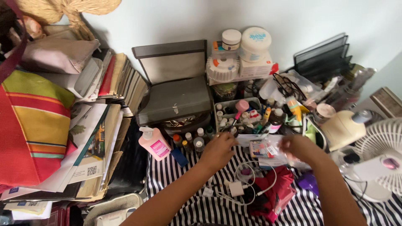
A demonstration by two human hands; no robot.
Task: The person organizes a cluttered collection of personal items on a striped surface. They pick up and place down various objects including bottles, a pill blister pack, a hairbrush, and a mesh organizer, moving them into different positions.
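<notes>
Right now I see both hands out over the striped cloth (201,209) that covers the desk, near its back edge where the clutter starts. My left hand (218,150) is curled with the fingers drawn together, reaching toward the small bottles (193,140) beside the pink pump bottle (154,143); whether it pinches anything I cannot tell. My right hand (298,147) is blurred but seems closed on the edge of a clear plastic packet (264,148), which sits between the two hands, just in front of the tray of small items (238,113).

The packet lies roughly flat, its long axis running left to right along the desk's back edge, the coloured end toward my left hand.

My worry is crowding: a sideways sweep of the left wrist could topple the small bottles. The white charger cable (247,184) loops just beneath the hands, and the packet could snag it. The fan (383,155) at the right edge stands close to my right forearm.
</notes>
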